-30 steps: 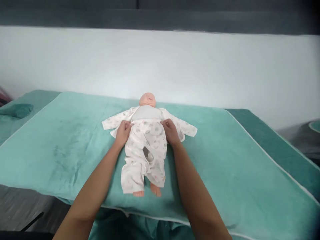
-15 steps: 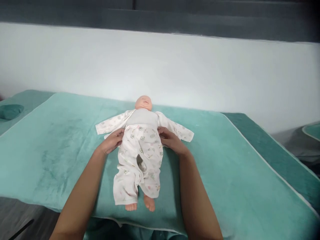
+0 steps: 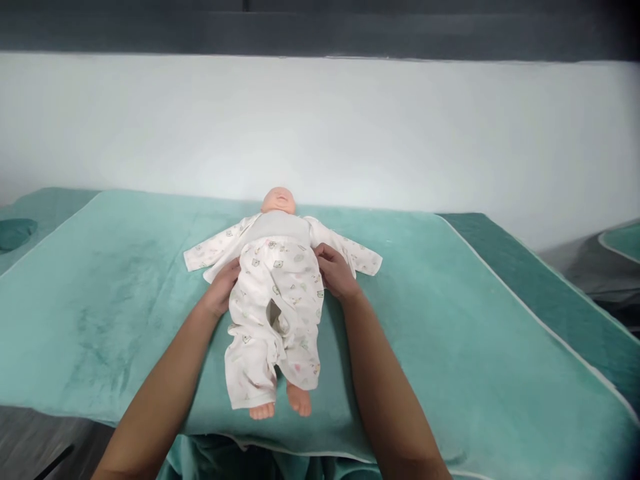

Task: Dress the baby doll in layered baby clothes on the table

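A baby doll [image 3: 279,200] lies on its back, head toward the wall. It wears white printed pants [image 3: 295,287] with an open crotch, pulled high over a grey torso. An opened white printed shirt [image 3: 213,251] has its sleeves spread out to both sides. At the left side of the waist, my left hand [image 3: 223,287] is closed on the pants' edge, its fingertips partly hidden by the cloth. My right hand [image 3: 337,272] pinches the pants at the opposite side of the waist, against the shirt's flap. Bare doll feet stick out below the pant legs.
A green plush cover [image 3: 125,280] spreads over the bed under the doll. Behind it stands a white wall [image 3: 320,133] with a dark band above. At the far left the cover has a dark oval hole [image 3: 17,233]. Grey floor [image 3: 45,440] shows at lower left.
The pants' waistband sits slightly higher on the doll's torso, and both hands have shifted a little with it. The view has tilted and moved slightly.
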Demonstrator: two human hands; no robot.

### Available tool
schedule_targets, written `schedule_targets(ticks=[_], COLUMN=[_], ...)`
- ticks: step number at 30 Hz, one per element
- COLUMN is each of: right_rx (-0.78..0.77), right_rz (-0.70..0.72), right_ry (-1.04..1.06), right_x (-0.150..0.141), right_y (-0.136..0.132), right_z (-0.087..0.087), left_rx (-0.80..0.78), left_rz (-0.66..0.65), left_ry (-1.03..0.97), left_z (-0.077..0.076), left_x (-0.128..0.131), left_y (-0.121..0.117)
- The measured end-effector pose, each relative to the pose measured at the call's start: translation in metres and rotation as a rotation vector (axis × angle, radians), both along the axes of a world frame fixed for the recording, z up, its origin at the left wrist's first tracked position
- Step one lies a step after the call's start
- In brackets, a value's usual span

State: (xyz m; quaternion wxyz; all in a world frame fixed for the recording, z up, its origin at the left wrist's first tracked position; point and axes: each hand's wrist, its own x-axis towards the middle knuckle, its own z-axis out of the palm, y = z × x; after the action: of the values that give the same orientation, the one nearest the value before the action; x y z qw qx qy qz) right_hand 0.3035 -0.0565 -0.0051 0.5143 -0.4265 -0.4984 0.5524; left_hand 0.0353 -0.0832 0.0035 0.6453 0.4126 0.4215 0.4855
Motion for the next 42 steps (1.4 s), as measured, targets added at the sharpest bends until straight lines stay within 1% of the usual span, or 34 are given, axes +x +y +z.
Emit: schedule_targets(ticks=[4,7,10,13,14,16,19,21,23,24,25,27,29,31,33,35,38,40,42], right_rx=[0.063,0.095,0.126,0.155,0.159,0.148,0.126,0.185,0.299,0.336,0.348,0.311,0.28,0.31,0.345,0.366,0.42,0.458,0.458], right_rz=[-0.026,-0.017,0.005,0.043,0.047,0.044,0.004,-0.088,-0.193,-0.217,-0.215,-0.16,-0.109,-0.081,-0.04,0.015,0.063,0.048,0.011], right_ry=[-0.026,-0.008,0.041,0.084,0.09,0.084,-0.014,-0.13,-0.219,-0.24,-0.247,-0.246,-0.253,-0.27,-0.282,-0.292,-0.328,-0.361,-0.377], right_x=[-0.004,-0.006,-0.009,-0.013,-0.013,-0.014,-0.014,-0.013,-0.013,-0.013,-0.013,-0.012,-0.01,-0.007,-0.005,-0.002,-0.002,-0.004,-0.008], right_y=[0.005,0.007,0.01,0.012,0.012,0.011,0.007,0.004,0.001,0.0,-0.001,-0.003,-0.005,-0.005,-0.004,-0.001,0.003,0.004,0.002], right_z=[-0.002,-0.002,-0.003,-0.005,-0.005,-0.007,-0.007,-0.006,-0.003,-0.002,0.0,0.003,0.006,0.009,0.012,0.015,0.016,0.015,0.012], left_rx=[0.054,0.074,0.056,0.115,0.138,0.146,0.157,0.225,0.286,0.303,0.312,0.306,0.276,0.241,0.231,0.287,0.438,0.478,0.48], left_rz=[0.097,0.126,0.151,0.2,0.222,0.276,0.349,0.339,0.305,0.289,0.28,0.281,0.272,0.222,0.141,0.097,0.132,0.166,0.176], left_ry=[0.12,0.241,0.332,0.426,0.432,0.384,0.343,0.375,0.412,0.432,0.454,0.472,0.427,0.364,0.347,0.365,0.417,0.448,0.49], left_z=[0.012,0.015,0.011,0.005,0.003,0.001,-0.001,-0.001,0.0,0.001,0.002,0.003,0.002,0.001,0.0,-0.001,-0.004,-0.006,-0.007], left_x=[0.009,0.009,0.004,0.0,-0.001,-0.002,-0.004,-0.006,-0.008,-0.008,-0.009,-0.009,-0.01,-0.013,-0.016,-0.018,-0.017,-0.015,-0.012], left_y=[-0.005,-0.006,-0.005,-0.004,-0.004,-0.002,0.003,0.006,0.007,0.007,0.006,0.006,0.007,0.009,0.012,0.015,0.016,0.015,0.015])
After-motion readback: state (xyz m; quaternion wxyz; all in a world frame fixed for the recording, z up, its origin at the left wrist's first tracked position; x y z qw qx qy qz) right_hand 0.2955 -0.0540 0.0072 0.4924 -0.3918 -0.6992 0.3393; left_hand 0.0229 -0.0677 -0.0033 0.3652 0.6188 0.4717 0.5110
